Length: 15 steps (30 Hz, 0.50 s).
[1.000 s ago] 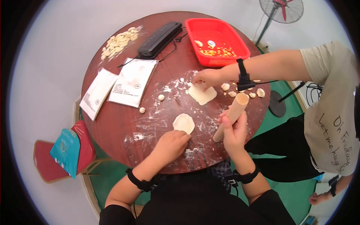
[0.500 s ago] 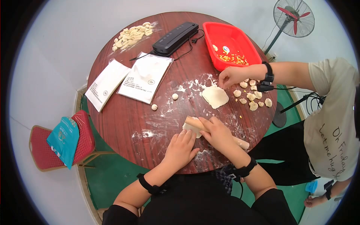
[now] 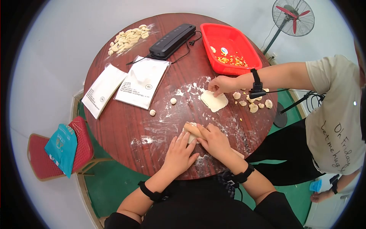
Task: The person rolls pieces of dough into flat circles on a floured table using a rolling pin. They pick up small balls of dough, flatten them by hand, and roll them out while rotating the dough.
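Well, rolling pin (image 3: 194, 130) and "Oh Friday" shirt (image 3: 332, 118)

You could slide your left hand (image 3: 180, 155) leftward over the desk (image 3: 121, 131), below the white packets (image 3: 141, 84); two dough balls (image 3: 173, 101) (one nearer you) stand ahead, and a co-worker's arm (image 3: 286, 77) blocks your far right.

One wide, head-worn view from close above the hands (image 3: 180, 154), looking forward and down across the whole counter (image 3: 118, 131).
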Available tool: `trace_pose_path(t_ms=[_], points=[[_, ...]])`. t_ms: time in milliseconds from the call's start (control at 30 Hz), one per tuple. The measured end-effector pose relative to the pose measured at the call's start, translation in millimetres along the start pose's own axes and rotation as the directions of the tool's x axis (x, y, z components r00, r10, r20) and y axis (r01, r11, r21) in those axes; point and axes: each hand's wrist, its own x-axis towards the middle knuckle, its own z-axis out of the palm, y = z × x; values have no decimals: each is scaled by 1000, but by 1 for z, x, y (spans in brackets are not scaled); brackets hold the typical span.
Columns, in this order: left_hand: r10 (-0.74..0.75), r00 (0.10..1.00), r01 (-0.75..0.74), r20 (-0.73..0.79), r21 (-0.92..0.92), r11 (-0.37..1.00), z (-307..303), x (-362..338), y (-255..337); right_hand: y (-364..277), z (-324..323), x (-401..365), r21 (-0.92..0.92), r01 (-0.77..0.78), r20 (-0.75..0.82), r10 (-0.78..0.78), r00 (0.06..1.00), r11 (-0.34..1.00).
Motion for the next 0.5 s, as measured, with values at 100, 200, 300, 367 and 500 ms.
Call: trace_pose_path(t_ms=[100, 200, 300, 367, 500], points=[[-9, 999, 9, 36, 11, 1000, -5, 1, 0, 2, 2, -1, 11, -12, -20, 12, 1000, 1000], [-33, 999, 33, 32, 13, 999, -9, 3, 0, 5, 0, -2, 62, -70, -24, 72, 997, 996], [-18, 998, 15, 54, 42, 999, -9, 1, 3, 11, -9, 1, 50, -123, -40, 125, 991, 991], [-6, 999, 4, 46, 53, 999, -8, -3, 4, 17, -14, 1, 76, -127, -61, 132, 989, 989], [20, 998, -25, 56, 88, 996, -19, -7, 3, 18, -22, -3, 100, -127, -58, 133, 989, 987]])
